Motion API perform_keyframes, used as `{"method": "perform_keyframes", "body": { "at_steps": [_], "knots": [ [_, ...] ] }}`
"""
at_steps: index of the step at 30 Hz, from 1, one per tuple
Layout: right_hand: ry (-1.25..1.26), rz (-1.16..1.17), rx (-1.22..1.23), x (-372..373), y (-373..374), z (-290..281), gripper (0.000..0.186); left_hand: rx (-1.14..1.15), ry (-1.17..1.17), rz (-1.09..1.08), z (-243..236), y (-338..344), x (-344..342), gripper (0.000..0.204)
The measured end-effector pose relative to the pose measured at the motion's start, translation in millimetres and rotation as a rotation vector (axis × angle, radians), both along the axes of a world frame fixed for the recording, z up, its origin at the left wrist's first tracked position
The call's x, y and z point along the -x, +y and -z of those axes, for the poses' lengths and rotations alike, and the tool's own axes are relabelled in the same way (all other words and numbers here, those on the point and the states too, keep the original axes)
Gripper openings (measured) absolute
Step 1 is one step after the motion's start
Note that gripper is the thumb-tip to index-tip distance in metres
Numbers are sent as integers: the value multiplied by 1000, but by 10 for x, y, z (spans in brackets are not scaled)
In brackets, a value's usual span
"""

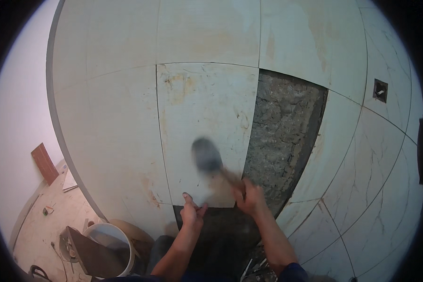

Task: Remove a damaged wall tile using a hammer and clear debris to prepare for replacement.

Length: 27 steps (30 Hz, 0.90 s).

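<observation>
My right hand (251, 197) is closed around the wooden handle of a mallet (206, 155). The mallet's dark, rounded head is blurred by motion in front of a pale wall tile (204, 105). That tile has smudges and brownish stains on its face. At its lower edge is my left hand (192, 214), thumb pointing up and fingers apart, against or just in front of the tile. Whether any fingertips reach behind the edge cannot be made out. Right of the tile, a tall gap shows rough grey mortar (284, 122). A dark opening (221, 225) lies below the tile.
More pale tiles (113, 131) surround the gap, and marbled tiles (362, 188) cover the right wall. An electrical box (380, 90) is set there. At lower left stand a white bucket (127, 244) and a brown board (94, 254). A reddish plank (44, 163) leans farther back.
</observation>
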State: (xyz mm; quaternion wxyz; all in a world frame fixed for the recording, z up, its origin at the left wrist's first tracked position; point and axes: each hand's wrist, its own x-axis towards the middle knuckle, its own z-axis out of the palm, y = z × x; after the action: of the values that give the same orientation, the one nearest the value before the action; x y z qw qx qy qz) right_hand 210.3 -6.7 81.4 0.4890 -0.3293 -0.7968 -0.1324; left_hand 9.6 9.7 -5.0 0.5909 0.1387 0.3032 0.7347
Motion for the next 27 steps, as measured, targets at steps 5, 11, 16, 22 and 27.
{"method": "perform_keyframes", "body": {
  "at_steps": [5, 11, 16, 22, 27],
  "knots": [
    [90, 13, 224, -27, 7, 52, 37, 120, 12, 16, -64, -42, 9, 69],
    [166, 184, 379, 32, 30, -60, 39, 149, 23, -2, -143, -94, -32, 61],
    [246, 67, 246, 28, -179, -31, 43, 155, -25, -33, -120, -49, -27, 54],
    [1114, -695, 612, 441, -495, 511, 63, 133, 35, 50, -75, -63, 26, 69],
    [833, -478, 804, 481, -488, 606, 69, 132, 21, 26, -77, -67, 35, 67]
  ]
}}
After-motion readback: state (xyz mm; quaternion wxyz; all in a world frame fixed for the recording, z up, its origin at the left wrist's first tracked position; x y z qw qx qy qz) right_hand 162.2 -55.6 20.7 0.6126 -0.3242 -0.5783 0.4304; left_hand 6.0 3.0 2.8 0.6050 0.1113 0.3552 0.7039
